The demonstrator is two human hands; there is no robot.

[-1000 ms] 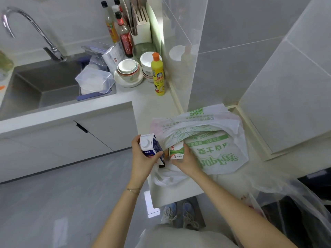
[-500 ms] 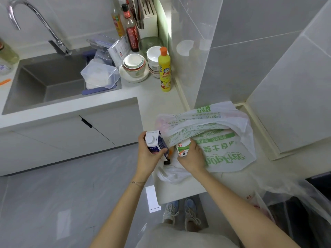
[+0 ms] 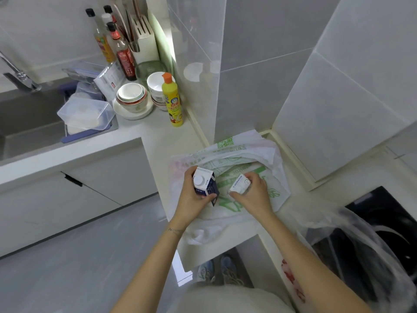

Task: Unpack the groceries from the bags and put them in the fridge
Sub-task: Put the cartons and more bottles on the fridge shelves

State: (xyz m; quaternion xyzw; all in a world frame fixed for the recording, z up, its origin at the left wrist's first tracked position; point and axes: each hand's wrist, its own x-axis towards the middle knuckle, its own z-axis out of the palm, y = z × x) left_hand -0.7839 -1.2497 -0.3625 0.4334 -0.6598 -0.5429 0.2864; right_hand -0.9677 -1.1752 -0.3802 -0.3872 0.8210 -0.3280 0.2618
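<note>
head view — left hand [image 3: 191, 199] fingers grip upright blue carton [image 3: 205, 185]; right hand [image 3: 252, 195] fingers hold tilted white carton [image 3: 239, 184].

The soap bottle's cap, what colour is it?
Orange, on the yellow soap bottle; the head view shows it.

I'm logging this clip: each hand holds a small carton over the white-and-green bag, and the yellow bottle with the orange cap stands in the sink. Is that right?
One detail is off. The yellow bottle stands on the counter beside the stacked bowls, not in the sink. The head view shows it. The left hand and right hand do each hold a carton over the bag.
</note>
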